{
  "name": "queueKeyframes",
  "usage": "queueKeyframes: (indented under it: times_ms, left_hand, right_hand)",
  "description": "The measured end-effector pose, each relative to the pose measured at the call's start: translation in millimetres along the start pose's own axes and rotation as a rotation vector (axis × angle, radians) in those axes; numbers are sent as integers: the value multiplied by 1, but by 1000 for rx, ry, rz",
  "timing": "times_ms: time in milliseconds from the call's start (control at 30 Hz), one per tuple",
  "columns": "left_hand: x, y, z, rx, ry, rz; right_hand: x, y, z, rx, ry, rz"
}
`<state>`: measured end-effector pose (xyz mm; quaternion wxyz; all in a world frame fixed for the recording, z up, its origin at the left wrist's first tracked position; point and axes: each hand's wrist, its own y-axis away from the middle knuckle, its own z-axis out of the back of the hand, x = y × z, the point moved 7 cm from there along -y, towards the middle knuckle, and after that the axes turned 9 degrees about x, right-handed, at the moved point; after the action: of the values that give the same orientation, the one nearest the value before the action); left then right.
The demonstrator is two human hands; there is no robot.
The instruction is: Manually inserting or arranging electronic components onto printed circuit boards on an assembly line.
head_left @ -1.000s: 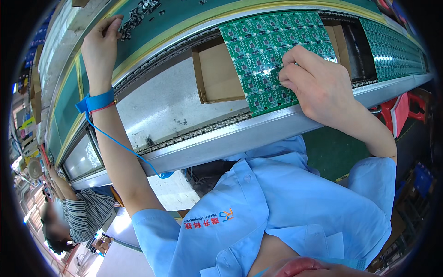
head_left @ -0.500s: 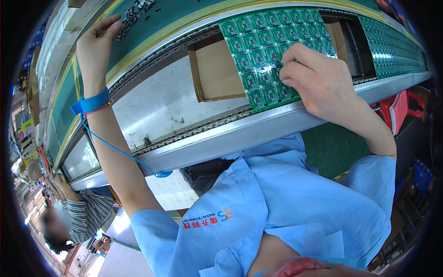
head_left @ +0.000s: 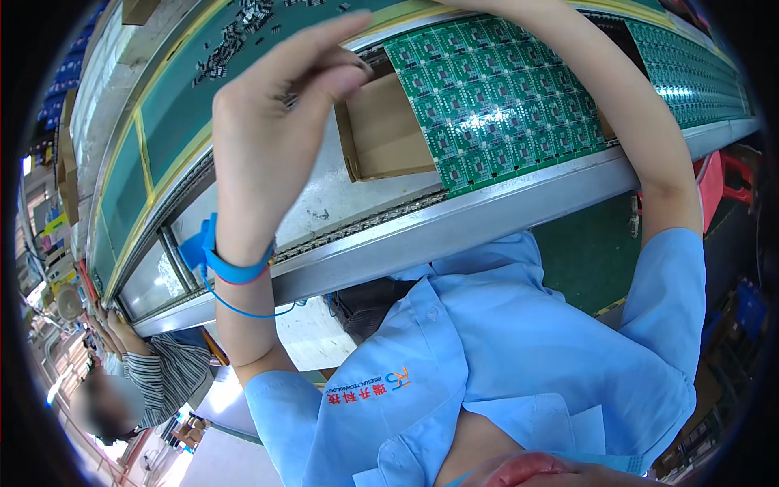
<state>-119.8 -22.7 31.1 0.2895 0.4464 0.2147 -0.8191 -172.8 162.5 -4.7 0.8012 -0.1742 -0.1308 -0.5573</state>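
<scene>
My left hand [head_left: 264, 138] is raised over the conveyor's far rail, left of a green circuit board panel [head_left: 487, 122]. Its index finger stretches forward while the thumb and another finger come together; whatever they pinch is too small and blurred to make out. A blue wrist strap [head_left: 235, 264] with a coiled cord circles that wrist. My right forearm [head_left: 621, 89] crosses above the panel's right part, and my right hand [head_left: 479, 3] is cut off by the upper edge, its fingers hidden. Small dark components [head_left: 223, 53] lie piled on the green work surface beyond the conveyor.
The panel rests across the conveyor's metal rails [head_left: 487, 215]. Beneath its left side is an open cardboard box [head_left: 381, 134]. A second board panel [head_left: 690, 77] lies farther right. A red plastic stool [head_left: 710, 191] stands below the rail at right. Another person in a striped sleeve [head_left: 170, 369] works at left.
My left hand has come away from the component pile, toward me and right. My right hand has left the panel and reached up and away, past the picture's upper edge.
</scene>
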Motion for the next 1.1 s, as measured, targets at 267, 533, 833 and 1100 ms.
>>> queueKeyframes:
  times_ms: [267, 533, 833, 1100]
  left_hand:
    - [-11, 16, -40, 161, -173, 46]
    - [-11, 22, -71, 220, -407, -95]
    - [-22, 21, -80, 179, -589, -187]
    - [-29, 26, -89, 129, -654, -268]
  right_hand:
    - [14, -5, 1, 91, -69, -71]
    - [21, -2, 7, 220, -214, -74]
    - [22, 0, 7, 177, -91, -22]
    - [37, 28, 29, 119, -185, 26]
